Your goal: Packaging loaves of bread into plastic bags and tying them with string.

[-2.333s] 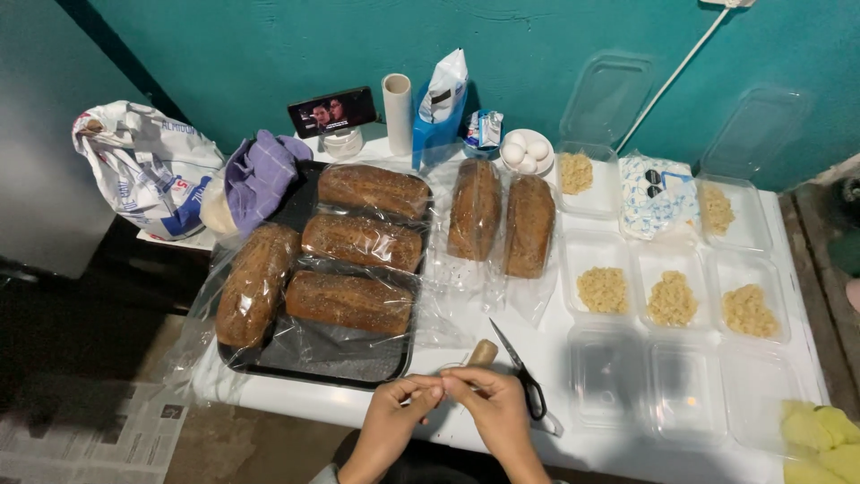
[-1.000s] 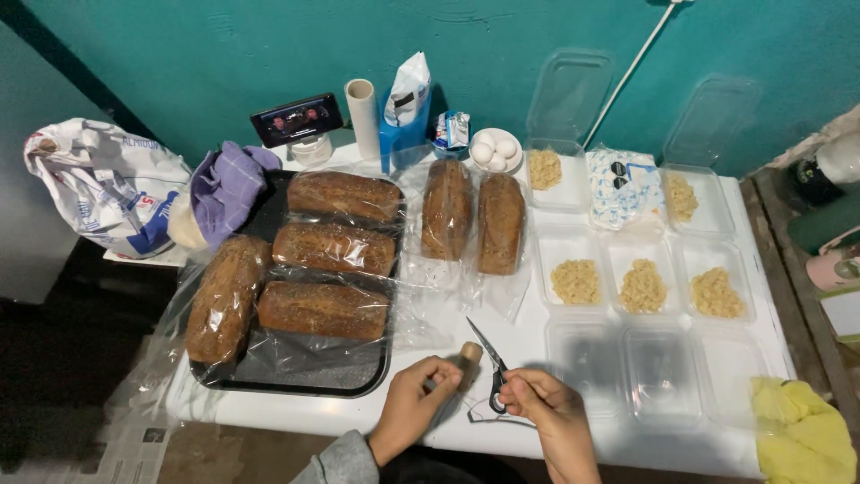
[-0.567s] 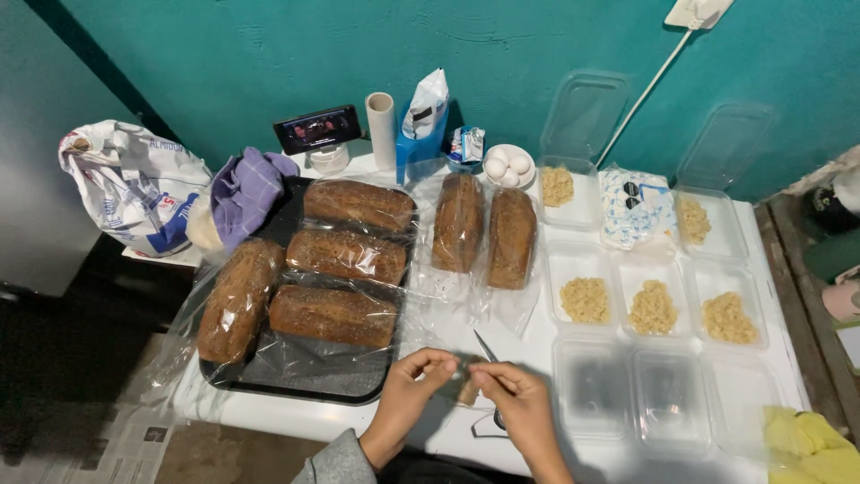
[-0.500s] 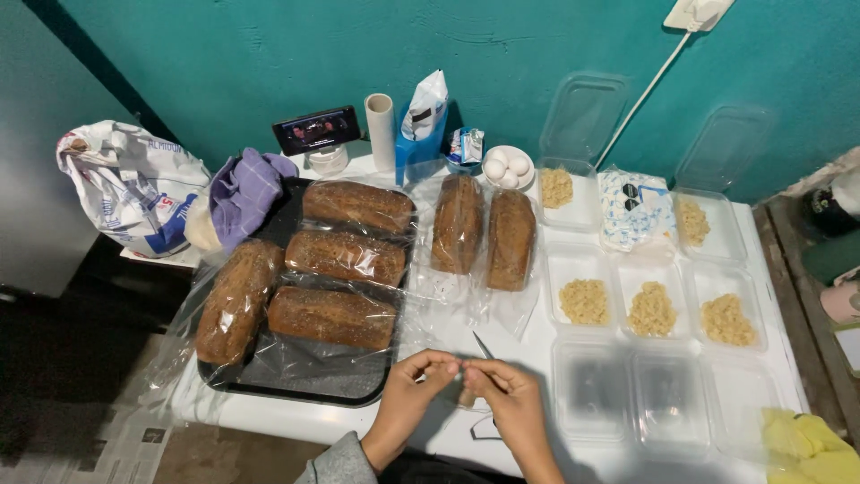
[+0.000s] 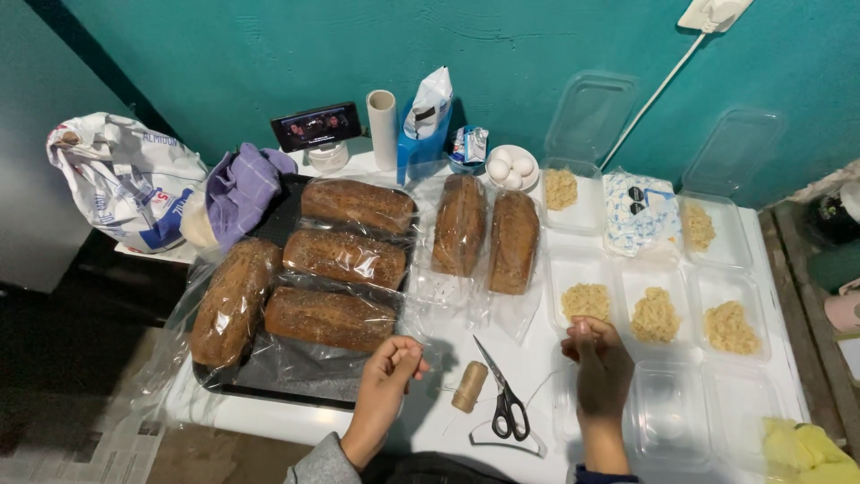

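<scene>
From the head view, the left hand (image 5: pixel 387 372) and right hand (image 5: pixel 598 360) each pinch an end of a thin string (image 5: pixel 536 389) stretched above the white worktop (image 5: pixel 430 421), both grips clenched on it; a twine spool (image 5: pixel 468 386) and scissors (image 5: pixel 503 400) lie between them.

Hands: half a second ago both meet, fingertips together, directly over the spool (image 5: pixel 468 386). Now they are spread apart, left hand (image 5: pixel 392 372) to the spool's left, right hand (image 5: pixel 598 363) well to its right, beyond the scissors (image 5: pixel 502 396).

String (image 5: pixel 537 388): now drawn out thin from the spool toward the right hand.

Spool and scissors: now uncovered, lying on the table between the hands.
</scene>
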